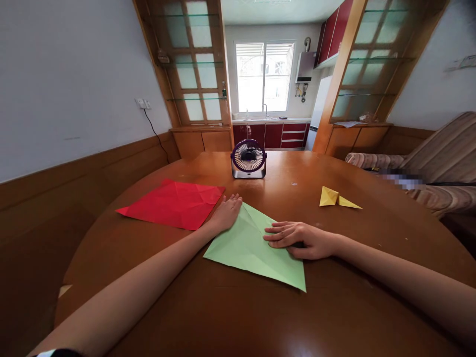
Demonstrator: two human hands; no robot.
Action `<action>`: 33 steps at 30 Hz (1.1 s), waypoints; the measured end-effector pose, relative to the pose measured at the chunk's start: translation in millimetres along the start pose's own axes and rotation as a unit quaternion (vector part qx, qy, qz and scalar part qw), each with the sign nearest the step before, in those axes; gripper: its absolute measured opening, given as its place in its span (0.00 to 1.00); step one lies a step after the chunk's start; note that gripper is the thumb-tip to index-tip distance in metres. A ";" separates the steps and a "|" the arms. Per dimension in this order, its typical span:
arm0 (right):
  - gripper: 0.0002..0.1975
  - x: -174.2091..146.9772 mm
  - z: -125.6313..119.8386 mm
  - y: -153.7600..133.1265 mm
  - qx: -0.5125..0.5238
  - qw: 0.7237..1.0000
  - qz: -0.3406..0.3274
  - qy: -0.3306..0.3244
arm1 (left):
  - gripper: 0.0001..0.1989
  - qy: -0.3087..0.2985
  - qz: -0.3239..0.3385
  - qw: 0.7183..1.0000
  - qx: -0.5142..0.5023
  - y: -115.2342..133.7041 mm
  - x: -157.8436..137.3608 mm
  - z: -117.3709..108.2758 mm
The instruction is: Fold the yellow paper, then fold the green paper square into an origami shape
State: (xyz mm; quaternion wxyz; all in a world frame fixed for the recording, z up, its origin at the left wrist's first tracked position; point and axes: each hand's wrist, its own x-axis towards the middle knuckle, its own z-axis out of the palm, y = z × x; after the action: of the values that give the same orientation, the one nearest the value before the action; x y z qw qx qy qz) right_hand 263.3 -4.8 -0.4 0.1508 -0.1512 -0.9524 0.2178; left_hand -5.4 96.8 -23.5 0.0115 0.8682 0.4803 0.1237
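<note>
A sheet of light green paper lies on the brown table in front of me, with a crease running down from its far corner. My left hand rests at that far left corner, its fingers stretched out and pointing away from me. On the right part of the sheet lies my right hand, palm down with fingers extended and spread. Neither hand grips anything. Left of my left hand is a creased red sheet of paper, spread out on the table.
A small purple fan stands upright toward the back of the table. Off to the right lies a folded yellow paper piece. A striped sofa is beyond the table's right edge, and a wall socket with a black cord is at left.
</note>
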 end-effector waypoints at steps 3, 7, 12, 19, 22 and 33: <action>0.29 0.0 0.2 1.1 0.001 1.000 -0.005 0.000 | 0.22 -0.001 0.004 1.000 0.010 0.8 -0.7 1.0; 0.30 -0.3 0.4 2.9 0.007 1.000 0.000 -0.001 | 0.22 -0.004 -0.001 1.000 0.010 3.5 -1.4 1.7; 0.29 0.5 1.0 2.4 0.025 1.000 0.002 0.014 | 0.24 -0.007 -0.023 1.000 -0.018 7.5 -0.2 1.4; 0.23 0.4 4.4 2.4 0.037 0.991 0.029 0.124 | 0.27 0.009 -0.038 0.996 -0.083 6.1 2.9 -4.3; 0.16 1.9 4.5 3.4 0.050 0.973 0.068 0.217 | 0.25 -0.009 0.013 0.991 -0.130 6.4 0.3 -9.5; 0.22 0.0 4.8 26.3 0.234 0.790 0.300 0.481 | 0.16 0.009 0.140 0.957 -0.252 17.1 -9.5 -24.3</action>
State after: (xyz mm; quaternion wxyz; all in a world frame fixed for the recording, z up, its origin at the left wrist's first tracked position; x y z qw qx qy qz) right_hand 267.4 16.1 -16.6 0.5473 -0.4744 -0.5836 0.3673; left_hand -1.5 77.2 0.5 0.2083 0.8945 0.3069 0.2495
